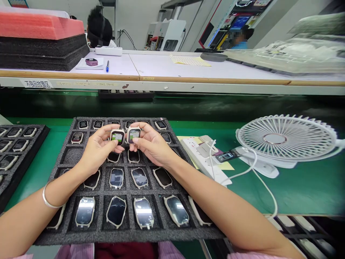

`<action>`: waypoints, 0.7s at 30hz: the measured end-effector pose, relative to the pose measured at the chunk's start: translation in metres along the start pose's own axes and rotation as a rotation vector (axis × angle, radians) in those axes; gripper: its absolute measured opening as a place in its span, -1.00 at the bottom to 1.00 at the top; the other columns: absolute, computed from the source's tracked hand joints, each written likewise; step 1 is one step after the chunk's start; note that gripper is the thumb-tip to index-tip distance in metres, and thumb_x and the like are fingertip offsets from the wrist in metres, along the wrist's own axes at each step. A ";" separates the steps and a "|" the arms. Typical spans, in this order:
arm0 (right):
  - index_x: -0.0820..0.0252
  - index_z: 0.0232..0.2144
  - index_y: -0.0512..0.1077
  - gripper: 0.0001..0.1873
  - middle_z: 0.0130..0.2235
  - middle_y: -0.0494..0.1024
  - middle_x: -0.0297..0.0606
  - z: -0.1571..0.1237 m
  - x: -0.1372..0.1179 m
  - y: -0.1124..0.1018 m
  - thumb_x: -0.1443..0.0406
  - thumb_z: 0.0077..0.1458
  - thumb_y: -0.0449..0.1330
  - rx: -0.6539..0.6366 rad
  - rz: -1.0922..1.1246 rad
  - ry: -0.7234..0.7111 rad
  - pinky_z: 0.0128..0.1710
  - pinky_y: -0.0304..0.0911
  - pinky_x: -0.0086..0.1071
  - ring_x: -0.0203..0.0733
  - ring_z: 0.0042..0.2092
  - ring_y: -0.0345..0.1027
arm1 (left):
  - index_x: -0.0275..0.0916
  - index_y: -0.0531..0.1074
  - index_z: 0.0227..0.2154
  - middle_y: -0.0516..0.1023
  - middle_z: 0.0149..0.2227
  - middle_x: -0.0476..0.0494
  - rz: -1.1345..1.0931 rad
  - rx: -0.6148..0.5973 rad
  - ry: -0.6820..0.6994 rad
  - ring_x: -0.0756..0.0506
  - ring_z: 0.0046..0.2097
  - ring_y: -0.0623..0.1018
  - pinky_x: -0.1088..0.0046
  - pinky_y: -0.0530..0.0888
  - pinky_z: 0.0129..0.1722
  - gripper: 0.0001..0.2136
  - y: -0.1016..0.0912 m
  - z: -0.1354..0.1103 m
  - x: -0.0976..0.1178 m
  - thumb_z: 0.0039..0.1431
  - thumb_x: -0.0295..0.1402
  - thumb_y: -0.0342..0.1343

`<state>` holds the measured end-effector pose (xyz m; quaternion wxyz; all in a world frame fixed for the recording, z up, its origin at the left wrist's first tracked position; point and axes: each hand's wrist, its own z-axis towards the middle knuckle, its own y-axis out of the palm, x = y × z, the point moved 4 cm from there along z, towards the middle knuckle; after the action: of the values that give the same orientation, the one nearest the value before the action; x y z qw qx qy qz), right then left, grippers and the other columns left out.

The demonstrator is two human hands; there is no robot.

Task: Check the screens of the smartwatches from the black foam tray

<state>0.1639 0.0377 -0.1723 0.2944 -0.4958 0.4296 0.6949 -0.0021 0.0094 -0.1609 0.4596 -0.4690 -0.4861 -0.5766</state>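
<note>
My left hand is closed on a small white-cased watch body with a lit green screen. My right hand grips a second lit watch body right beside it. Both are held just above the far half of a black foam tray that sits in front of me. Several more watch bodies with dark screens, such as one, lie in the tray's pockets. A silver bangle circles my left wrist.
A second foam tray with watch bodies lies to the left. To the right are a white power strip, a white cable and a white desk fan. Behind runs a white shelf holding foam stacks; another person's head shows beyond it.
</note>
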 end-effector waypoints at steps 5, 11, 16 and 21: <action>0.10 -0.11 0.34 -0.56 -0.26 0.57 -0.37 0.000 0.000 0.001 0.39 -0.07 0.33 -0.015 -0.001 0.000 -0.40 0.30 -0.43 -0.36 -0.44 0.44 | -0.24 0.40 -0.02 0.57 -0.23 -0.04 -0.009 -0.001 -0.006 0.01 -0.42 0.63 0.41 0.63 -0.32 -0.57 0.000 -0.001 0.001 0.00 -0.43 0.25; 0.11 -0.15 0.35 -0.67 -0.31 0.59 -0.34 0.001 0.003 -0.001 0.17 0.07 0.32 -0.005 0.020 0.044 -0.48 0.29 -0.41 -0.32 -0.48 0.43 | -0.25 0.43 -0.11 0.57 -0.32 -0.02 0.017 0.028 0.005 0.05 -0.49 0.56 0.51 0.54 -0.45 -0.66 -0.001 -0.001 0.002 0.04 -0.31 0.28; 0.11 -0.16 0.38 -0.64 -0.32 0.59 -0.34 0.001 0.002 0.000 0.11 0.07 0.34 -0.017 0.032 0.036 -0.48 0.31 -0.42 -0.31 -0.48 0.45 | -0.23 0.45 -0.17 0.54 -0.37 0.01 0.064 0.068 0.045 0.07 -0.53 0.51 0.55 0.47 -0.52 -0.68 -0.004 0.000 0.002 0.04 -0.24 0.32; 0.09 -0.10 0.37 -0.62 -0.26 0.60 -0.33 -0.001 0.002 0.000 0.18 0.05 0.36 -0.021 0.038 0.044 -0.39 0.41 -0.37 -0.28 -0.41 0.51 | -0.22 0.43 -0.13 0.55 -0.34 0.01 0.053 0.048 0.063 0.07 -0.50 0.52 0.55 0.49 -0.49 -0.63 -0.004 0.001 0.001 0.00 -0.30 0.35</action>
<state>0.1636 0.0370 -0.1745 0.2663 -0.5059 0.4379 0.6938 -0.0058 0.0103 -0.1602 0.5007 -0.4524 -0.4725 -0.5669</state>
